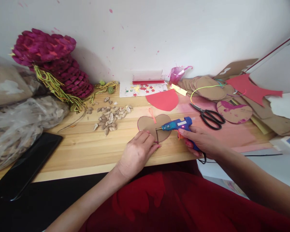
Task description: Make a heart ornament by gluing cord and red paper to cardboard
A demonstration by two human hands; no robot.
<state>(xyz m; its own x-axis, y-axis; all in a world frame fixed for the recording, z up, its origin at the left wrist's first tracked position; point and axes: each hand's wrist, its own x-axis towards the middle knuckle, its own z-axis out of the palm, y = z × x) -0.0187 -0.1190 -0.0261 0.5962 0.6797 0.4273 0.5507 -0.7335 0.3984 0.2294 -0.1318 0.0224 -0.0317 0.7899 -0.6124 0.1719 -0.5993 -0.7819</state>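
Note:
My right hand (195,141) is wrapped round a blue hot glue gun (177,125), whose small light glows. The gun's metal nozzle points left, over a cardboard heart (146,122) with a dark outline. My left hand (140,148) is closed at the heart's lower edge, fingers on the cardboard and thumb along the near side. A thin dark strip (157,137) runs from the nozzle tip down toward the thumb; whether the fingers pinch it I cannot tell. An orange loop of cord (151,114) lies at the heart's top notch.
Peanut shells (108,119) lie to the left, beside a plastic bag of shells (26,125) and a black phone (29,164). Behind are star stickers (145,88) and red paper (163,100). Black scissors (211,119) and stacked cardboard pieces (207,88) are on the right.

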